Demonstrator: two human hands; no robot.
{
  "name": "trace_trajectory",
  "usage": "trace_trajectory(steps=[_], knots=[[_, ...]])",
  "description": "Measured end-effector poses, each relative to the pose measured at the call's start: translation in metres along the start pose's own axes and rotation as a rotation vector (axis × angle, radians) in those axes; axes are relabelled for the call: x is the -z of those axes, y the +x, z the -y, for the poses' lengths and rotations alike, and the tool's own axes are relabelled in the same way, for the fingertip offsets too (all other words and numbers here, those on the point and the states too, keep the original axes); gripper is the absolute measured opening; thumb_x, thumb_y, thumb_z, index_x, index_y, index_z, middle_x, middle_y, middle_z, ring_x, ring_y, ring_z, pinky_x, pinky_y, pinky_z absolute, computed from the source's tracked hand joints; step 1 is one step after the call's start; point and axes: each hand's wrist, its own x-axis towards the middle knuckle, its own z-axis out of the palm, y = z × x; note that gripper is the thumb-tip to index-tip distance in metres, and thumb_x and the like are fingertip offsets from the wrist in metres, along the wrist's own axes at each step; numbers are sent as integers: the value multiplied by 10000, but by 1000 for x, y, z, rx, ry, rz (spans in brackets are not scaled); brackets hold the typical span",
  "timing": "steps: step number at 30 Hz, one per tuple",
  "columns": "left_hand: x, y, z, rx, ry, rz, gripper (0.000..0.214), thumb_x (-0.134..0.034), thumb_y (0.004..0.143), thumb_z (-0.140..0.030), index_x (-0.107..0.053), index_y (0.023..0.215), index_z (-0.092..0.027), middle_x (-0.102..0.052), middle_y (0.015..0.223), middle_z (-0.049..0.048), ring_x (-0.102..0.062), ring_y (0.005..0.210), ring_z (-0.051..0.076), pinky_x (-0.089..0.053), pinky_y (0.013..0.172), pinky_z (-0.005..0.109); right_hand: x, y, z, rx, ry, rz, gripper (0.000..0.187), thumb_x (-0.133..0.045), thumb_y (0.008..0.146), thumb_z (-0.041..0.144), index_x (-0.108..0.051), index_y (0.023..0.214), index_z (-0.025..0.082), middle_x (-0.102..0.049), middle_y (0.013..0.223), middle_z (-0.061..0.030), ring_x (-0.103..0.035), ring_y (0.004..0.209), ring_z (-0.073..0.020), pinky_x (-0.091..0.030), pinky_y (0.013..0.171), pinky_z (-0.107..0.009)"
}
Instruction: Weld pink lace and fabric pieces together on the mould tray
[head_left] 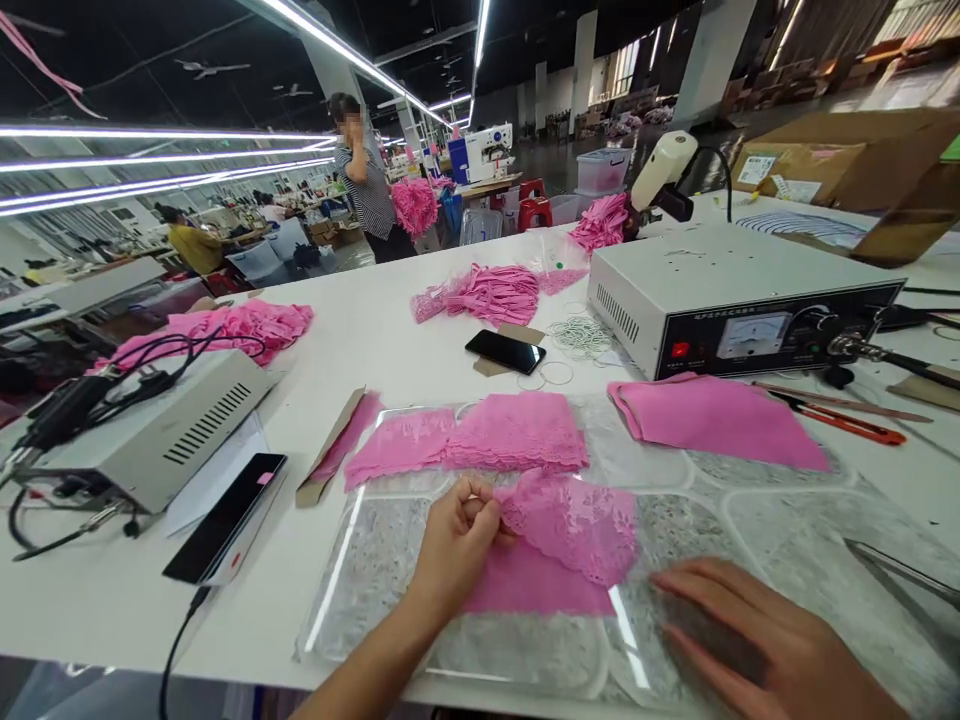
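My left hand (466, 535) pinches the left end of a pink lace piece (577, 525), whose scalloped edge hangs toward the right. Under it, a plain pink fabric piece (544, 585) lies flat on the clear, patterned mat (375, 560). To the right, my right hand (750, 620) hovers over the mat, slightly blurred, fingers apart and nothing in them. Just behind the left hand rests a stack of pink lace pieces (517, 430). A folded pile of plain pink fabric (720, 420) sits at the mat's back right.
A grey control box (742, 290) stands at back right, another grey box (165, 430) at left. Phones (225, 515) lie about, one (505, 352) behind the lace. An orange cutter (855, 420) and metal tweezers (900, 570) are at right. A person (367, 190) stands beyond the table.
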Motion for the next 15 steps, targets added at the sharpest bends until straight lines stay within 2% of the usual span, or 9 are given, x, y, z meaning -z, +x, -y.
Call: trace_trajectory(steps=[2, 5, 9, 15], knots=[[2, -2, 2, 31, -72, -2, 299, -687, 706, -410, -494, 747, -186, -642, 595, -19, -657, 581, 132, -553, 634, 245, -10, 24, 8, 84, -59, 41, 196, -559, 892, 344, -632, 1039, 239, -675, 930, -54, -689, 787, -189, -596, 643, -257], [4, -1, 1, 77, -180, 9, 348, -701, 671, -444, -475, 761, -195, -653, 634, -20, -680, 622, 148, -572, 682, 281, -26, 46, 15, 129, -118, 76, 164, -550, 885, 324, -617, 979, 208, -650, 875, -75, -666, 751, -207, -581, 596, -295], [12, -2, 0, 118, -245, 7, 376, -712, 643, -453, -465, 762, -196, -632, 618, -41, -670, 595, 125, -566, 684, 259, -35, 53, 17, 199, -67, 125, 153, -463, 924, 186, -614, 936, 208, -634, 835, -62, -644, 725, -181, -562, 600, -283], [41, -24, 10, 160, -137, -22, 335, -687, 684, -419, -449, 753, -194, -623, 565, -34, -605, 471, 92, -473, 516, 177, -29, 60, 19, 265, 38, 151, 222, -448, 926, 132, -646, 985, 214, -655, 882, -70, -662, 757, -155, -574, 615, -236]])
